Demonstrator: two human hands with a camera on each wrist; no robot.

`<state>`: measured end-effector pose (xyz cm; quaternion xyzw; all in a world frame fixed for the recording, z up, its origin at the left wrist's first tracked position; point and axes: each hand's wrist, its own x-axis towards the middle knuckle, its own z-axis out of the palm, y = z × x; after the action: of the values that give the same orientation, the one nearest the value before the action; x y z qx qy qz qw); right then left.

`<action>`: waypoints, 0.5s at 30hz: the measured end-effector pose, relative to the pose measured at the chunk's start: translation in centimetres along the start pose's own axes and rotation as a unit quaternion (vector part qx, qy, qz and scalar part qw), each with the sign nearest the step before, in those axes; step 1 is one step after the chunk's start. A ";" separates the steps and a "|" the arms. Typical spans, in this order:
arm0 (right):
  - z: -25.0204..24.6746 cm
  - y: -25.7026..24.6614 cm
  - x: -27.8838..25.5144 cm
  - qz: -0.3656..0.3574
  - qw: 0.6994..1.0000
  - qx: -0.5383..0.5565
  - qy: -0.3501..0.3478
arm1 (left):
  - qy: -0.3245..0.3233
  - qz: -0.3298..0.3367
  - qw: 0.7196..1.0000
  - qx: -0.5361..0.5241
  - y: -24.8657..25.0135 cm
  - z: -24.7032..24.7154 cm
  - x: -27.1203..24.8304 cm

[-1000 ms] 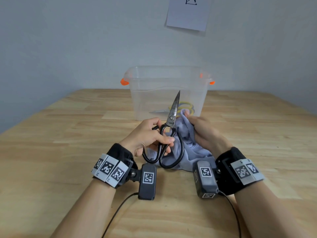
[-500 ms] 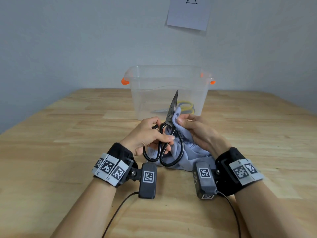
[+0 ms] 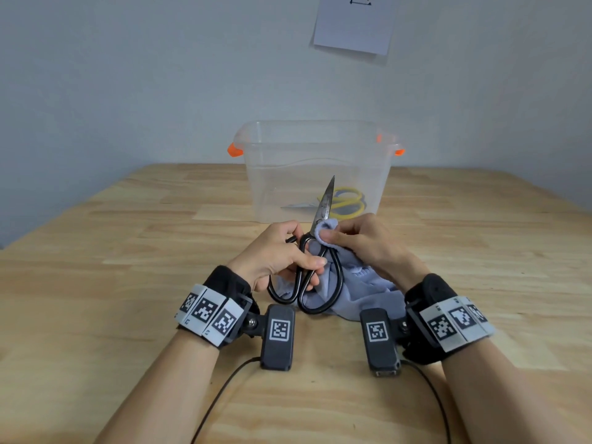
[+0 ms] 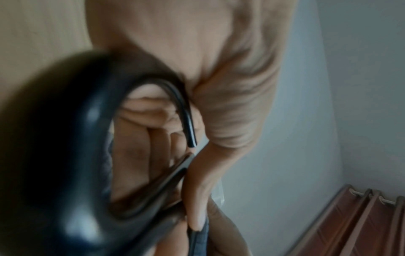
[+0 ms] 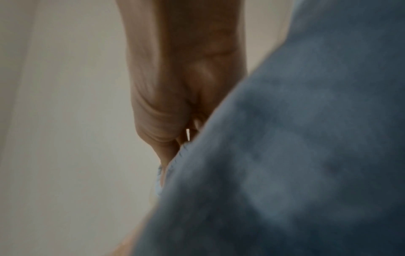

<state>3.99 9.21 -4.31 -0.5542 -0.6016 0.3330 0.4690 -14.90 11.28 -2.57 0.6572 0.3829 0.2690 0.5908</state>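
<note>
**Head view.** The black scissors are gripped at the handles by the left hand, fingers and thumb curled round the shanks just below the pivot. The blades are closed and point up and away, towards the clear plastic box. A fold of the grey-blue cloth is pinched in the right hand and pressed against the base of the blades. The rest of the cloth is draped behind the handle loops and under the right wrist. The hands are held close together above the wooden table, with the scissors between them. Only this view shows the yellow-handled scissors lying inside the box and the sheet of paper on the wall.

**Left wrist view.** The picture is close and blurred. One loop of the scissors fills the lower left, and curled fingers of the left hand are seen through it. The thumb is laid along the shank. A reddish-brown pleated fabric, seen in no other view, is recorded at the lower right.

**Right wrist view.** Most of the frame is filled by the cloth. Its stitched hem is pinched between the thumb and fingers of the right hand, a detail that cannot be made out in the head view. The scissors are shown only in the other two views.
</note>
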 end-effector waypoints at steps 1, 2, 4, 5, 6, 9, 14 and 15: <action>-0.1 0.1 -0.1 -0.007 1.000 0.008 0.001 | 0.000 0.002 1.000 -0.002 0.1 0.0 0.0; -0.2 0.1 -0.2 -0.010 1.000 0.018 0.001 | 0.001 0.005 1.000 -0.007 0.2 0.1 0.0; -0.2 0.2 -0.2 -0.002 0.999 0.040 0.002 | 0.004 0.010 1.000 -0.017 0.3 0.2 0.0; -0.1 0.3 -0.2 0.003 0.999 0.047 0.002 | 0.006 0.010 1.000 -0.020 0.3 0.2 0.0; 0.0 0.4 -0.2 0.007 0.999 0.047 0.004 | 0.007 0.009 1.000 -0.021 0.2 0.2 0.1; 0.0 0.8 0.2 0.007 0.999 0.042 0.026 | 0.008 0.007 1.000 -0.018 0.1 0.0 0.1; 0.0 0.7 0.5 0.039 0.988 0.140 0.051 | 0.007 0.013 1.000 -0.019 0.4 0.1 -0.1; 0.0 0.7 0.5 0.043 0.987 0.151 0.042 | 0.008 0.014 1.000 -0.020 0.4 0.1 0.0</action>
<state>4.26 9.77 -4.85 -0.5159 -0.4999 0.4158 0.5577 -14.77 11.20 -2.18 0.6480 0.3732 0.2901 0.5972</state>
